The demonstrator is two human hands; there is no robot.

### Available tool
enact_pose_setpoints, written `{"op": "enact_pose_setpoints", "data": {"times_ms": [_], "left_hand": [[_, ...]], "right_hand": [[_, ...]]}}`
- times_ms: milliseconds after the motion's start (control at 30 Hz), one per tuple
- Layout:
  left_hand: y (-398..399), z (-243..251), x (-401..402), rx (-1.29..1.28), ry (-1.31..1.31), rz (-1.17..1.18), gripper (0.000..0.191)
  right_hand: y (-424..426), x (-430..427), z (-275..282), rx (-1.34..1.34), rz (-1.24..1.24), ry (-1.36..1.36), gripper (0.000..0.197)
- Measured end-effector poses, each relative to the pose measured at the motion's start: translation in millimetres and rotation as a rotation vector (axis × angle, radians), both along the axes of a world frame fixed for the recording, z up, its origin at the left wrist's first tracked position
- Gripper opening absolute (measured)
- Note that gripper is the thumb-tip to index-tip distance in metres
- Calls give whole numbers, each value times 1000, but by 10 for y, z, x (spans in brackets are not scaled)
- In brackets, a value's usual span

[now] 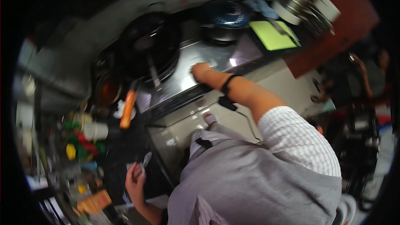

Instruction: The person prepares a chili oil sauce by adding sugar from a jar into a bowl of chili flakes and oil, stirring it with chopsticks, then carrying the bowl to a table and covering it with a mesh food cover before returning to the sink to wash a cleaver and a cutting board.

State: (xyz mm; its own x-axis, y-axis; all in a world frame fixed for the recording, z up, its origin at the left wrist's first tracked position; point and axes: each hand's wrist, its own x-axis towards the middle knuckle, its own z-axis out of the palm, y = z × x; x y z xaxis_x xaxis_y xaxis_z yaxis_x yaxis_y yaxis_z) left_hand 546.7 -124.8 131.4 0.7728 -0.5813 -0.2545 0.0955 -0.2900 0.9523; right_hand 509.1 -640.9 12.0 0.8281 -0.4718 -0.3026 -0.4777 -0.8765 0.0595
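Observation:
My right hand (pixel 201 71) is at the front edge of the steel gas stove (pixel 190 56), its fingers curled at the front panel and mostly hidden. Behind it to the left, a large dark wok (pixel 140 42) sits on the stove with a metal-handled ladle (pixel 153 72) lying in it. A pan (pixel 223 34) with a blue thing on top stands on the right burner. My left hand (pixel 136 178) is over the dark side counter with its fingers partly bent, beside a small pale looped item (pixel 147 158). Blur hides whether it touches that item.
An orange object (pixel 128 109) and a bowl of reddish liquid (pixel 108 89) lie left of the stove. Packets and a white cup (pixel 96 131) crowd the side counter. Right are a green board (pixel 275 36) with a knife and steel pots (pixel 290 1). Another person's hand (pixel 359 64) shows far right.

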Motion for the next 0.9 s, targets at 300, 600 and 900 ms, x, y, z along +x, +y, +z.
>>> {"op": "enact_pose_setpoints", "data": {"times_ms": [300, 600, 900], "left_hand": [[425, -145, -337, -27, 41, 169, 47], [955, -249, -707, -12, 56, 355, 47], [1047, -283, -665, 24, 48, 289, 45]], "right_hand": [[107, -121, 208, -29, 30, -81, 27], [112, -151, 52, -149, -79, -90, 26], [-37, -135, 252, -181, 222, 59, 25]]}}
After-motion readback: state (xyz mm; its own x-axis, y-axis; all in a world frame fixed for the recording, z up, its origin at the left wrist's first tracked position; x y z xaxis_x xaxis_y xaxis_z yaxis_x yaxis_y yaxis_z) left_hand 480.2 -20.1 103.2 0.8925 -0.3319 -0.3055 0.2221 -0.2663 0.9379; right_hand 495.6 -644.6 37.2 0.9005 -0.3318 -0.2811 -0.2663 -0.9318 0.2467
